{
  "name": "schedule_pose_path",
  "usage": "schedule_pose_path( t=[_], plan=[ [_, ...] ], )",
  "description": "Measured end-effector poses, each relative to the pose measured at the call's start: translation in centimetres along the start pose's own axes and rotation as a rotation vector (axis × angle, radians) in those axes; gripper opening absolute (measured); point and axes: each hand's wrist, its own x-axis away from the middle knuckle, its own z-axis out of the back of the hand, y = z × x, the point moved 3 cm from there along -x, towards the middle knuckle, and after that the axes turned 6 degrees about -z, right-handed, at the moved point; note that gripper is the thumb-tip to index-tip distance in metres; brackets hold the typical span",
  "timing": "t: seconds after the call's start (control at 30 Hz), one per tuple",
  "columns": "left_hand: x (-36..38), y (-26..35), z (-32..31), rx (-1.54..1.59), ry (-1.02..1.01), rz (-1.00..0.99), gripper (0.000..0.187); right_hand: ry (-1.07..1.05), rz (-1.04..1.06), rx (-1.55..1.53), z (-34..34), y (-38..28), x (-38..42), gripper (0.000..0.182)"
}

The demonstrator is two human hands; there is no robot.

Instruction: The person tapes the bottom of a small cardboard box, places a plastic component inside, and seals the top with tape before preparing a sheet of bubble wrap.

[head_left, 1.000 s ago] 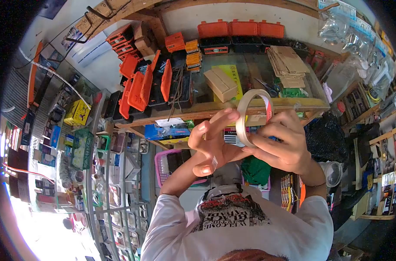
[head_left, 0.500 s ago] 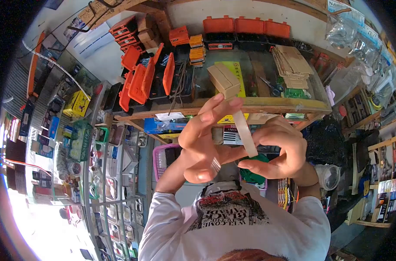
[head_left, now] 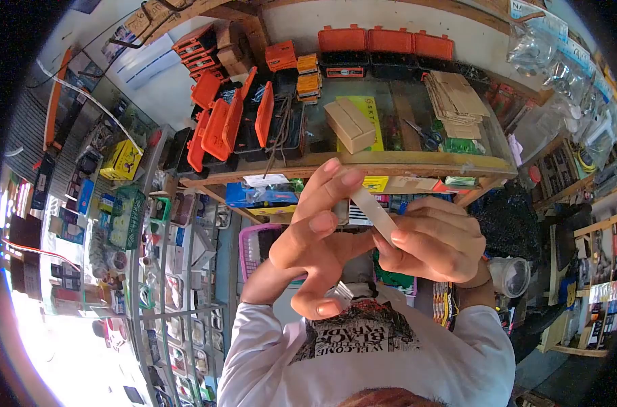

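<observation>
A pale, translucent strip of tape [head_left: 374,211] slants between my two hands. My left hand [head_left: 315,237] has the strip's upper end at its fingertips, while its lower fingers curl apart. Something small and shiny [head_left: 343,292] shows by the lowest finger of that hand; I cannot make out what it is. My right hand [head_left: 434,237] pinches the strip's lower end between thumb and fingers. Beyond the fingertips, a small brown cardboard box [head_left: 350,126] rests on the glass-topped counter [head_left: 396,146], partly over a yellow packet [head_left: 371,115].
Orange-lidded black cases [head_left: 217,129] stand open on the counter's left. Scissors [head_left: 424,134] and flattened cardboard pieces [head_left: 454,98] lie to the right. A wooden edge [head_left: 430,163] runs along the counter's front. Below are a pink basket [head_left: 249,251] and, at left, stocked shelves [head_left: 152,285].
My right fingers have closed on the strip's lower end, where they were apart before. My left fingertips have moved down and left from the box. The strip now tilts more.
</observation>
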Motion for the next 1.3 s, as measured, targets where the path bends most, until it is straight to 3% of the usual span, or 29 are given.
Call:
schedule_pose_path(
  t=[0.2,0.47,0.8,1.07,1.3],
  plan=[
    [-0.4,1.5,-1.1,0.034,0.083,0.083,0.09,-0.04,-0.011,-0.026,0.2,-0.3,-0.3,0.042],
    [-0.2,1.1,-1.4,-0.017,0.048,-0.012,0.09,-0.093,-0.066,-0.007,0.6,-1.1,-0.6,0.033],
    [-0.3,1.9,-1.5,-0.005,0.081,0.055,0.09,-0.077,-0.056,-0.033,1.0,-1.1,-0.6,0.04],
    [-0.1,1.1,-1.6,-0.117,0.02,-0.067,0.089,-0.047,-0.031,-0.064,0.8,-0.9,-0.1,0.032],
    [0.3,1.5,-1.1,0.004,0.058,0.07,0.091,-0.198,-0.209,-0.296,1.8,-0.1,-1.6,0.028]
  ],
)
